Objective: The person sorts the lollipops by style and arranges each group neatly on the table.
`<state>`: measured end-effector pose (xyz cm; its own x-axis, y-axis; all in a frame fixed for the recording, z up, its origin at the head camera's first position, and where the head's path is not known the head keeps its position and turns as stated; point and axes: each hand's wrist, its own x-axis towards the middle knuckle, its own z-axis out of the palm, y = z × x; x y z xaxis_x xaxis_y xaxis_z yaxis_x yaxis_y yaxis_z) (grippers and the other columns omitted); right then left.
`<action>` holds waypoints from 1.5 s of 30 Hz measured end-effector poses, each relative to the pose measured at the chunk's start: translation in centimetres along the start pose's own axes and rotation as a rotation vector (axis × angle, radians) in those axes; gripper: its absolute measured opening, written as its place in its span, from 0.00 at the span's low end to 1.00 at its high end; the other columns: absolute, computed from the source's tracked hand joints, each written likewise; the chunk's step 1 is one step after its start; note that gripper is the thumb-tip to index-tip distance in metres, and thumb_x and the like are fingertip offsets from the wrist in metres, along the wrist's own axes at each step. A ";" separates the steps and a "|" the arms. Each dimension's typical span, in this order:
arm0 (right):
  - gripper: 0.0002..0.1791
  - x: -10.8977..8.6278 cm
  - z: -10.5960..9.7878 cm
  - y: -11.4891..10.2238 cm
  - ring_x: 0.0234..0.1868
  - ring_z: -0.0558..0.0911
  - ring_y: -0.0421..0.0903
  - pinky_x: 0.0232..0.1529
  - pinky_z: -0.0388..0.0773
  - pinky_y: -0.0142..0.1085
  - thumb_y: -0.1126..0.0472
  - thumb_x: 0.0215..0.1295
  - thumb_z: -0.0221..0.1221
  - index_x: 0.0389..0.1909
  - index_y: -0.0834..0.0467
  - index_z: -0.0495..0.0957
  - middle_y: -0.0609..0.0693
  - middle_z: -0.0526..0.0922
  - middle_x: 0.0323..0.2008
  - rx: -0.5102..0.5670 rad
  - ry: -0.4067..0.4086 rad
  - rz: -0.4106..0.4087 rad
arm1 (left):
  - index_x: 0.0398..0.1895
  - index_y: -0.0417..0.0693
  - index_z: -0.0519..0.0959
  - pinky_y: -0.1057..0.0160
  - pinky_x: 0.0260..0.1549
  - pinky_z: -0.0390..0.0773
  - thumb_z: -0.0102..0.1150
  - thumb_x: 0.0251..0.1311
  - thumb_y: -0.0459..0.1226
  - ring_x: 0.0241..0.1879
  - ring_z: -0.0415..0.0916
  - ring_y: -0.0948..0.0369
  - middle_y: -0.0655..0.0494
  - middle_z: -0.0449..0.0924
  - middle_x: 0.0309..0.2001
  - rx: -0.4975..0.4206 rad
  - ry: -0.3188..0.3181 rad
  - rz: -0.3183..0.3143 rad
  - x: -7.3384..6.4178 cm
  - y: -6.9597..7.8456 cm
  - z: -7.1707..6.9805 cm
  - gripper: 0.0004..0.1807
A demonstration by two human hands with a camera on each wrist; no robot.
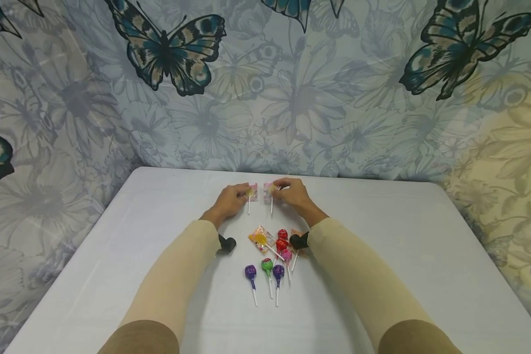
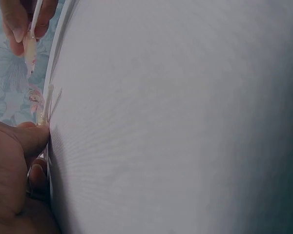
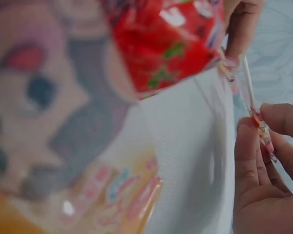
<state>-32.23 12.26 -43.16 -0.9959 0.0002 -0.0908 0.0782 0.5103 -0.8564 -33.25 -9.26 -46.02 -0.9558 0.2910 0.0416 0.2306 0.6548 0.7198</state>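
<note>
Two lollipops (image 1: 250, 193), pinched, wrappers (image 1: 267, 195) — partly hidden

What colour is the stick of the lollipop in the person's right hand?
White: the stick shows best in the right wrist view.

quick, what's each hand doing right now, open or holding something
Left hand: closed, pinching a wrapped lollipop.
Right hand: closed, pinching a second wrapped lollipop.
</note>
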 end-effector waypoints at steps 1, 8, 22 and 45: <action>0.17 0.1 0.1 0.0 0.39 0.76 0.49 0.37 0.74 0.39 0.62 0.57 0.67 0.49 0.57 0.82 0.53 0.77 0.43 -0.008 0.000 0.002 | 0.61 0.46 0.75 0.58 0.65 0.54 0.57 0.65 0.31 0.67 0.59 0.55 0.56 0.67 0.66 -0.001 -0.001 -0.001 0.0 0.0 0.0 0.21; 0.17 0.5 0.5 -0.1 0.35 0.75 0.47 0.32 0.75 0.36 0.62 0.58 0.66 0.49 0.58 0.82 0.53 0.77 0.39 -0.056 0.000 0.001 | 0.62 0.46 0.75 0.58 0.66 0.53 0.57 0.65 0.31 0.68 0.58 0.55 0.57 0.67 0.66 0.000 0.004 -0.010 0.0 0.0 0.0 0.21; 0.18 1.2 1.4 0.4 0.38 0.76 0.48 0.39 0.73 0.39 0.59 0.59 0.65 0.50 0.60 0.82 0.52 0.80 0.36 -0.336 -0.017 -0.133 | 0.62 0.47 0.75 0.57 0.65 0.54 0.56 0.66 0.33 0.68 0.58 0.56 0.57 0.67 0.67 0.013 -0.002 -0.025 -0.1 -0.4 -0.1 0.21; 0.18 0.8 1.2 0.6 0.47 0.73 0.54 0.51 0.71 0.45 0.59 0.60 0.64 0.50 0.62 0.83 0.59 0.73 0.45 -0.390 0.010 -0.139 | 0.63 0.47 0.75 0.57 0.66 0.53 0.56 0.66 0.32 0.68 0.57 0.55 0.58 0.66 0.67 0.024 0.008 -0.012 0.3 -0.4 0.3 0.21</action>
<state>-32.93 11.56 -44.34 -0.9963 -0.0844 0.0183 -0.0783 0.7935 -0.6035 -33.56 -9.21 -46.50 -0.9598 0.2780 0.0387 0.2238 0.6749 0.7031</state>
